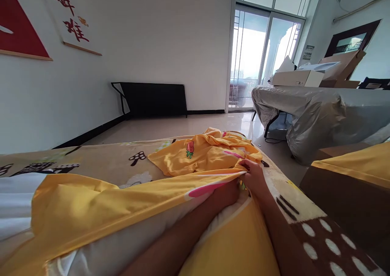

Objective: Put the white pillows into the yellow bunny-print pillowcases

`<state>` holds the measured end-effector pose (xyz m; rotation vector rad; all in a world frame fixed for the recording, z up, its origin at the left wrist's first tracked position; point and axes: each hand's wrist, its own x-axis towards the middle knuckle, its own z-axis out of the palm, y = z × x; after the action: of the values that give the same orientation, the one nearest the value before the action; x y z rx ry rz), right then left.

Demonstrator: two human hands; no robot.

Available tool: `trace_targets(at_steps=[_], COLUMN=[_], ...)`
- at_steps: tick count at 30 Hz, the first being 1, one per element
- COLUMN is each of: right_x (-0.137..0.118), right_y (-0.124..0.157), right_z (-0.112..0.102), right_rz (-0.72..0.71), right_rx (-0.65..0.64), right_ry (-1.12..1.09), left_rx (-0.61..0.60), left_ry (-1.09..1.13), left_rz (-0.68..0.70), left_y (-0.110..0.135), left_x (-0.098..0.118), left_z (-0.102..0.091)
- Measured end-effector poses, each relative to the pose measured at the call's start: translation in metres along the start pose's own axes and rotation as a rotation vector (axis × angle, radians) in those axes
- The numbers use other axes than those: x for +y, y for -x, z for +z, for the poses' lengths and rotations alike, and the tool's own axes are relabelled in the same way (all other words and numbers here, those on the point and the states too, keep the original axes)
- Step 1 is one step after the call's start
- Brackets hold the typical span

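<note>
A yellow fabric cover (100, 199) with pink and white print stretches across the bed, its long open edge running from the lower left to my hands. Between its yellow layers shows white cloth (122, 227). My right hand (253, 177) pinches the edge of the cover at its right end. Reaching in under that edge is my left hand (229, 191), whose fingers are hidden by the fabric and by my right hand. Just beyond both hands lies a bunched part of the yellow cover (204, 154) with a carrot print.
Under the cover is a beige and brown patterned blanket (103, 158). At right stand a cardboard box (332, 199) with yellow cloth (359, 164) over it and a plastic-draped table (304, 101) bearing boxes. A black folded panel (152, 100) leans against the wall.
</note>
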<state>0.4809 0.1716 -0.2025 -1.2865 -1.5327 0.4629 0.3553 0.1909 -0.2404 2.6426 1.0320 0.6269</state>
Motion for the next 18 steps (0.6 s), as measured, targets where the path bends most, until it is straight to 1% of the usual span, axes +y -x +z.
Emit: trace_targets(at_steps=[3,6,10,13,16,18], right_x=[0.013,0.021,0.022,0.021,0.022,0.022], right_y=[-0.004,-0.006,-0.008,-0.008,-0.009,-0.009], right_z=[0.003,0.001,-0.004,-0.006,-0.007,-0.007], right_rz=[0.091,0.117,0.043,-0.002,-0.016,-0.022], right_rx=[0.066,0.099,0.048,-0.005,-0.017,-0.019], right_ry=[-0.102,-0.143,-0.107,-0.107,-0.083,-0.062], left_rx=[0.014,0.040,0.061,0.107,0.208,0.253], left_ry=[-0.003,0.021,0.066,0.096,0.094,0.095], left_rz=[-0.088,-0.119,-0.096,-0.079,-0.145,-0.193], left_y=[-0.001,0.000,0.008,0.017,0.023,0.023], left_x=[0.007,0.015,0.022,0.027,0.030,0.030], left_z=[-0.001,-0.006,-0.016,-0.025,-0.030,-0.031])
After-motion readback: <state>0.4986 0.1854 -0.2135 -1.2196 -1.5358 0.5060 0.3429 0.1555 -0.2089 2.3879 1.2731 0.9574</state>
